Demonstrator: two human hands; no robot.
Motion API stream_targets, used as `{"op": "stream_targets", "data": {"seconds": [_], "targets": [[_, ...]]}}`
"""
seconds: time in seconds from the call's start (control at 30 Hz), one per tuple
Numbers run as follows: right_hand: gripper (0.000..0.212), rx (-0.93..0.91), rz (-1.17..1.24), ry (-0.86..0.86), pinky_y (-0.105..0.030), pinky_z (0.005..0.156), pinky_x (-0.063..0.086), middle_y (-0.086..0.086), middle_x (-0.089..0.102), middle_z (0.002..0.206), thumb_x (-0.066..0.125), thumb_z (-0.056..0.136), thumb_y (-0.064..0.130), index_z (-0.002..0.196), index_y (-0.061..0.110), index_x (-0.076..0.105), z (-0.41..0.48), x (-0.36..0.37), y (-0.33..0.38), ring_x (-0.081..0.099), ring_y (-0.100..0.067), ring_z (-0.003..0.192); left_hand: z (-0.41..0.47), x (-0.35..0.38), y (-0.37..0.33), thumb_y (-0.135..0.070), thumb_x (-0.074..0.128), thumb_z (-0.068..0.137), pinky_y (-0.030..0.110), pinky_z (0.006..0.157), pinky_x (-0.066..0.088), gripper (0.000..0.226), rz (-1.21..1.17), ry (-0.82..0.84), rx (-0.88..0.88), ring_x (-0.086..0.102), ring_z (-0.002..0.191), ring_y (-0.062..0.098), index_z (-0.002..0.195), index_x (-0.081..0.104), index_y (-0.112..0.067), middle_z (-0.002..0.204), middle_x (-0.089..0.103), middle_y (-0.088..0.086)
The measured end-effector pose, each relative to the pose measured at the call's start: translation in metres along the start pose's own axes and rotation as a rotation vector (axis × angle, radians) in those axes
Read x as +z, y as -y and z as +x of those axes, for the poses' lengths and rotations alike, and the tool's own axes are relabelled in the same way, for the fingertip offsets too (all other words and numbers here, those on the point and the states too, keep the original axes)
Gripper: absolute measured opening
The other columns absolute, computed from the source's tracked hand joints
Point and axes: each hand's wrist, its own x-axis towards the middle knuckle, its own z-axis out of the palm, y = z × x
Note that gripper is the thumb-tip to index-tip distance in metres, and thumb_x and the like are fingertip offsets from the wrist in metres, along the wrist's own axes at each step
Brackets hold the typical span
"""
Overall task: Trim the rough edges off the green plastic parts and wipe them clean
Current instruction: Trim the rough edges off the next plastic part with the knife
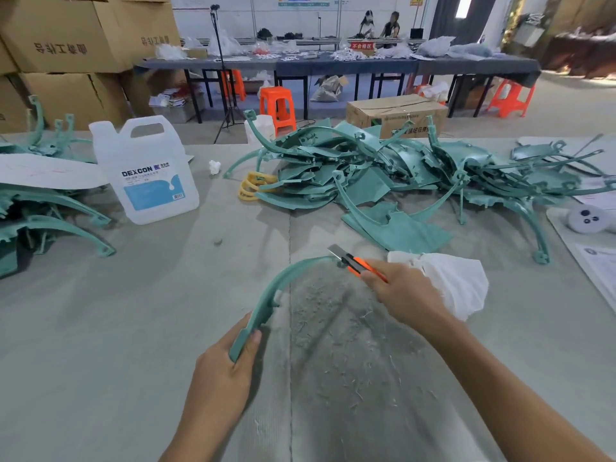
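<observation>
My left hand [221, 368] grips the near end of a curved green plastic part [266, 298] that arches up and to the right over the table. In my right hand [405, 293] is an orange utility knife [355, 263], with its blade extended and touching the far end of that part. A white cloth [456, 283] sits under and behind my right hand, partly hidden by it. A large pile of green parts [383, 171] lies across the far middle and right of the table. Plastic shavings [343, 355] are strewn on the table between my arms.
A white DEXCON jug [146, 171] stands at the left. More green parts [43, 211] are stacked at the far left under a white sheet. Yellow rings [250, 188] lie by the big pile. Papers and a white round device [586, 220] sit at the right edge.
</observation>
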Motion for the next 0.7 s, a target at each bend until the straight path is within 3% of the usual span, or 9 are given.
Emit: {"op": "stream_targets", "data": {"seconds": [0.1, 0.17, 0.2, 0.33, 0.4, 0.47, 0.5, 0.57, 0.7], "targets": [[0.026, 0.085, -0.127, 0.018, -0.035, 0.073, 0.048, 0.006, 0.063, 0.08, 0.041, 0.106, 0.048, 0.11, 0.039, 0.065, 0.003, -0.002, -0.017, 0.063, -0.022, 0.083, 0.003, -0.011, 0.001, -0.055, 0.066, 0.086, 0.024, 0.061, 0.047, 0.041, -0.062, 0.001, -0.081, 0.057, 0.058, 0.002, 0.086, 0.072, -0.015, 0.062, 0.068, -0.013], [0.028, 0.089, -0.096, -0.008, -0.034, 0.071, 0.049, 0.01, 0.062, 0.078, 0.041, 0.106, 0.049, 0.117, 0.037, 0.064, 0.0, -0.003, -0.028, 0.059, -0.016, 0.075, 0.009, -0.028, 0.006, -0.045, 0.078, 0.078, 0.038, 0.07, 0.056, 0.031, -0.165, -0.03, -0.191, 0.07, 0.07, 0.017, 0.08, 0.075, -0.014, 0.07, 0.075, -0.008], [0.029, 0.079, -0.065, -0.021, -0.033, 0.07, 0.05, 0.01, 0.064, 0.078, 0.041, 0.106, 0.049, 0.12, 0.039, 0.063, -0.002, -0.003, -0.031, 0.059, -0.014, 0.073, 0.012, -0.037, 0.009, -0.032, 0.085, 0.077, 0.043, 0.074, 0.058, 0.023, -0.235, -0.04, -0.245, 0.074, 0.077, 0.022, 0.086, 0.076, -0.014, 0.078, 0.077, -0.003], [0.035, 0.08, 0.078, -0.048, -0.034, 0.071, 0.051, 0.007, 0.069, 0.09, 0.044, 0.103, 0.054, 0.135, 0.046, 0.055, -0.016, -0.002, -0.034, 0.064, -0.018, 0.077, 0.025, -0.074, 0.024, -0.011, 0.092, 0.068, 0.043, 0.065, 0.062, 0.06, -0.145, -0.093, -0.313, 0.073, 0.082, 0.027, 0.117, 0.057, -0.013, 0.102, 0.073, 0.011], [0.031, 0.043, 0.108, -0.043, -0.039, 0.077, 0.053, 0.004, 0.069, 0.092, 0.047, 0.103, 0.051, 0.13, 0.039, 0.058, -0.025, 0.0, -0.033, 0.065, -0.021, 0.081, 0.032, -0.09, 0.033, -0.021, 0.093, 0.067, 0.047, 0.074, 0.06, 0.075, 0.029, -0.071, -0.339, 0.071, 0.09, 0.028, 0.127, 0.049, -0.017, 0.112, 0.068, 0.007], [0.02, -0.015, 0.128, -0.063, -0.043, 0.072, 0.054, 0.004, 0.067, 0.078, 0.049, 0.103, 0.047, 0.11, 0.033, 0.061, -0.033, 0.003, -0.031, 0.063, -0.018, 0.071, 0.038, -0.1, 0.036, -0.041, 0.092, 0.066, 0.05, 0.094, 0.052, 0.099, 0.297, 0.017, -0.358, 0.063, 0.112, 0.032, 0.146, 0.037, -0.018, 0.13, 0.059, 0.006], [0.019, -0.033, 0.135, -0.077, -0.044, 0.07, 0.054, 0.005, 0.065, 0.074, 0.049, 0.103, 0.046, 0.104, 0.032, 0.061, -0.035, 0.005, -0.03, 0.061, -0.016, 0.069, 0.04, -0.102, 0.036, -0.049, 0.088, 0.067, 0.05, 0.101, 0.047, 0.107, 0.438, 0.033, -0.338, 0.056, 0.123, 0.034, 0.151, 0.031, -0.017, 0.141, 0.052, 0.011], [0.019, -0.046, 0.155, -0.106, -0.041, 0.067, 0.051, 0.006, 0.064, 0.071, 0.05, 0.103, 0.047, 0.1, 0.032, 0.06, -0.038, 0.01, -0.027, 0.059, -0.012, 0.068, 0.042, -0.095, 0.027, -0.062, 0.075, 0.074, 0.049, 0.107, 0.041, 0.097, 0.583, -0.022, -0.213, 0.047, 0.133, 0.035, 0.15, 0.036, -0.017, 0.149, 0.047, 0.013], [0.02, -0.066, 0.257, -0.128, -0.03, 0.057, 0.039, 0.01, 0.057, 0.065, 0.048, 0.103, 0.05, 0.099, 0.033, 0.059, -0.034, 0.025, -0.012, 0.053, -0.005, 0.06, 0.058, -0.042, -0.008, -0.064, 0.052, 0.086, 0.037, 0.108, 0.037, 0.069, 0.365, 0.02, 0.111, 0.051, 0.131, 0.021, 0.14, 0.055, -0.02, 0.142, 0.057, 0.001]]}}
